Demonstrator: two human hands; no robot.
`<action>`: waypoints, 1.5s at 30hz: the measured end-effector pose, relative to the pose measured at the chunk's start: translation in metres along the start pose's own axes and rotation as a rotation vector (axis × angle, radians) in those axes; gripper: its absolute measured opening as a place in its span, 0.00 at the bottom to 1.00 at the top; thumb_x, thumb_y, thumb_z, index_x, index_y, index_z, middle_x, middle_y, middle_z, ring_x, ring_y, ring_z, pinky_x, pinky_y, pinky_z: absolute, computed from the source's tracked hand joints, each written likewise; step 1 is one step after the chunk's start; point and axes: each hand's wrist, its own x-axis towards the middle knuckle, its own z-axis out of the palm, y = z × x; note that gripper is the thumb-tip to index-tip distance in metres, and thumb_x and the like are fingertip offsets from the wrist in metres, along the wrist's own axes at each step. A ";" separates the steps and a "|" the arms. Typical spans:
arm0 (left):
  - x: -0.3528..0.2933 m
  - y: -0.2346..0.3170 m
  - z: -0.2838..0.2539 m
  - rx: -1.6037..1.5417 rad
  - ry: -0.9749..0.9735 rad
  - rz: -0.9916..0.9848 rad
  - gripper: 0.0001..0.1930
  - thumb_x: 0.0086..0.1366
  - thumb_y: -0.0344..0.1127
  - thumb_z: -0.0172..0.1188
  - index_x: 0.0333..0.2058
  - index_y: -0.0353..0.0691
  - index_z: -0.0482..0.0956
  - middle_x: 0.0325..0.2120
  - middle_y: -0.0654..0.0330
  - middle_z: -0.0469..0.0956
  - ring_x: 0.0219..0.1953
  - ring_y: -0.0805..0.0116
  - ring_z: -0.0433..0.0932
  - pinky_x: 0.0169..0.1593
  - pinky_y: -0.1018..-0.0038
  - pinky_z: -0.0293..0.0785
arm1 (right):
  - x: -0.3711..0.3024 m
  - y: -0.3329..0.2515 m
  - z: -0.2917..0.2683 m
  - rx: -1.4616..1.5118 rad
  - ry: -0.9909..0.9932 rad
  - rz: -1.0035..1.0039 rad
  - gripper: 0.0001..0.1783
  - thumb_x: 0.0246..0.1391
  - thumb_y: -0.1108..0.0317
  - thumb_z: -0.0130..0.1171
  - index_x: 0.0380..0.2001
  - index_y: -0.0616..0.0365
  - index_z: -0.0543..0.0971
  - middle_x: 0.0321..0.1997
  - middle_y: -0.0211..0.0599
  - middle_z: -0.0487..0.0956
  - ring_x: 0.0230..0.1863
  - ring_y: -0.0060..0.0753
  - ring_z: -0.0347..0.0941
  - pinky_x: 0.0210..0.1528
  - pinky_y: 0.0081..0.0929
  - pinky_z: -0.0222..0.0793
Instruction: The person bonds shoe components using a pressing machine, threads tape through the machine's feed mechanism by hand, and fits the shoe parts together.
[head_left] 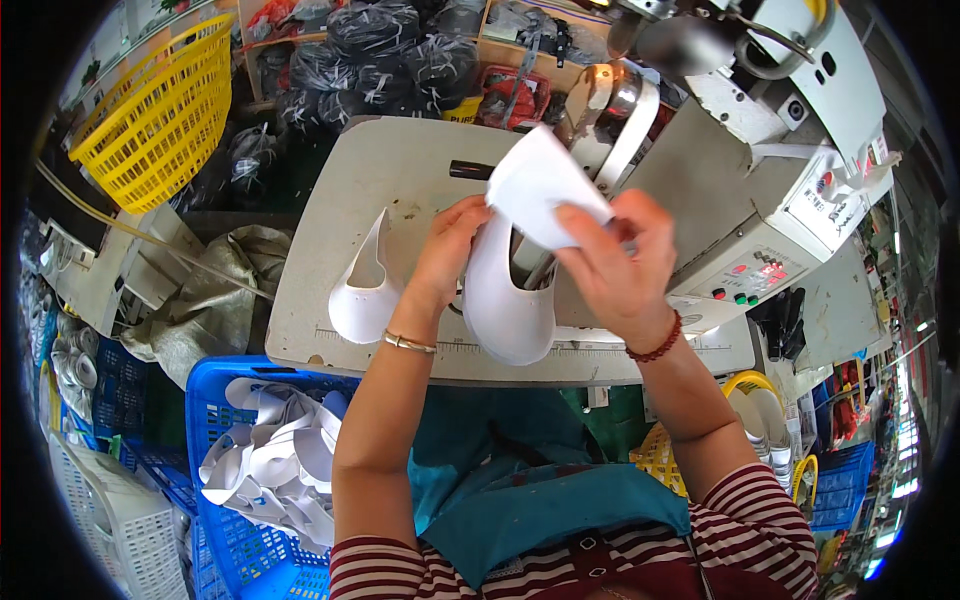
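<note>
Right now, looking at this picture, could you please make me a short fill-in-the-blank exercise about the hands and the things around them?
1. Both hands, left hand and right hand, hold a ____ shoe upper.
2. A second shoe upper lies on the table to the person's ____.
3. The basket of white pieces is ____.
4. The right wrist wears a ____ bead bracelet.

Missing words: white; left; blue; red

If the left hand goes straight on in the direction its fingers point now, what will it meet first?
The left hand points up and slightly right, fingers on the white shoe upper. Straight on, it would probably meet the small black cylinder on the worktable first, though depth is unclear.
</note>
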 end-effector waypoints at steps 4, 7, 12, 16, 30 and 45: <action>0.011 0.011 0.005 -0.007 -0.008 -0.044 0.15 0.61 0.34 0.49 0.45 0.34 0.73 0.36 0.58 0.77 0.36 0.74 0.76 0.40 0.79 0.73 | 0.020 0.003 -0.008 -0.042 0.107 0.048 0.25 0.28 0.71 0.72 0.37 0.47 0.81 0.36 0.32 0.66 0.29 0.28 0.62 0.27 0.23 0.60; 0.016 0.014 0.014 -0.089 -0.032 -0.059 0.16 0.60 0.34 0.48 0.44 0.34 0.74 0.36 0.58 0.77 0.35 0.72 0.76 0.40 0.78 0.73 | 0.017 0.004 -0.015 -0.055 0.034 0.063 0.25 0.30 0.70 0.73 0.39 0.45 0.81 0.41 0.32 0.65 0.34 0.28 0.62 0.32 0.24 0.61; 0.025 0.027 0.010 0.096 -0.117 -0.206 0.16 0.62 0.38 0.48 0.44 0.34 0.74 0.36 0.59 0.77 0.36 0.73 0.74 0.42 0.77 0.70 | -0.017 0.003 -0.017 0.023 0.104 0.362 0.24 0.38 0.79 0.65 0.44 0.54 0.77 0.39 0.37 0.68 0.29 0.25 0.64 0.30 0.20 0.62; 0.012 0.030 0.007 0.220 -0.095 -0.086 0.15 0.62 0.37 0.48 0.43 0.36 0.75 0.35 0.61 0.77 0.37 0.76 0.73 0.43 0.79 0.68 | -0.048 -0.012 -0.008 0.448 0.023 0.660 0.18 0.46 0.77 0.61 0.42 0.61 0.71 0.31 0.35 0.71 0.26 0.17 0.67 0.24 0.16 0.63; -0.072 0.004 0.022 0.480 0.151 0.588 0.20 0.54 0.27 0.60 0.47 0.36 0.73 0.46 0.58 0.72 0.46 0.71 0.70 0.47 0.76 0.65 | -0.040 -0.020 0.005 0.481 -0.067 0.620 0.22 0.37 0.66 0.72 0.34 0.62 0.74 0.39 0.38 0.71 0.27 0.20 0.63 0.29 0.16 0.62; -0.084 -0.016 0.034 0.278 0.307 0.632 0.15 0.53 0.25 0.60 0.42 0.36 0.76 0.43 0.55 0.75 0.44 0.69 0.72 0.43 0.76 0.67 | -0.017 -0.018 -0.004 0.888 0.040 0.617 0.20 0.43 0.77 0.66 0.41 0.65 0.72 0.45 0.38 0.69 0.38 0.21 0.68 0.39 0.18 0.66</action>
